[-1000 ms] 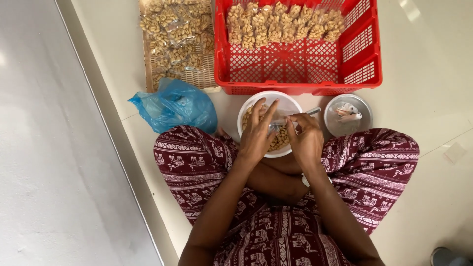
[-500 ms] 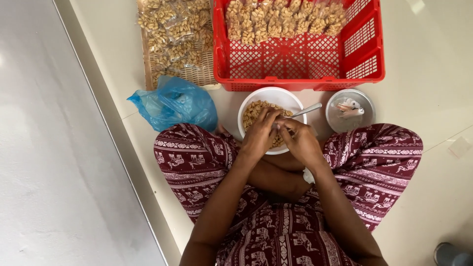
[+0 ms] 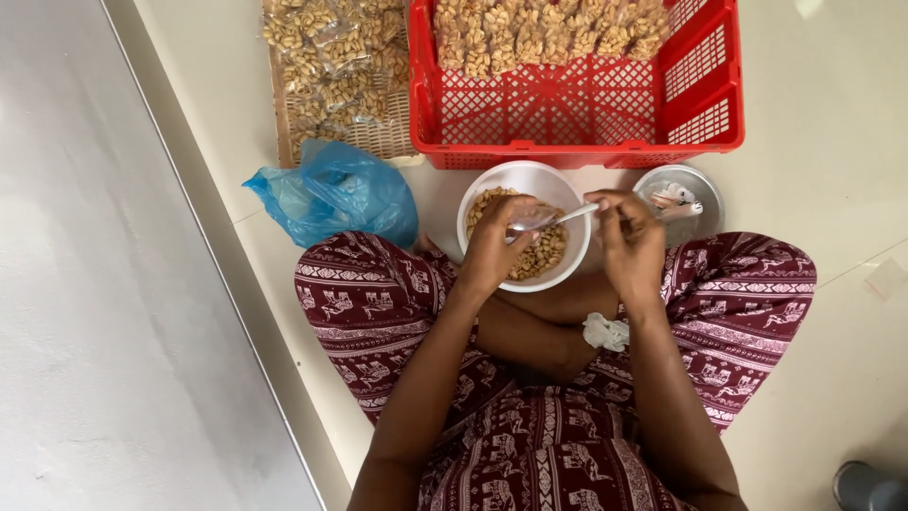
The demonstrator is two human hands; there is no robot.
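Metal spoon [image 3: 558,219] gripped in the right hand [image 3: 629,241], left hand [image 3: 497,248] pinching a small clear bag (barely visible) over a white bowl [image 3: 567,189] of peanuts [image 3: 541,257], mid-filling; next needs steady tipping.

Left hand [image 3: 497,241] over white bowl [image 3: 492,185] of nuts, right hand [image 3: 629,237] gripping spoon [image 3: 558,220]

A single head-worn camera looks straight down, close above the white bowl [image 3: 523,232], red basket [image 3: 586,104] beyond it.
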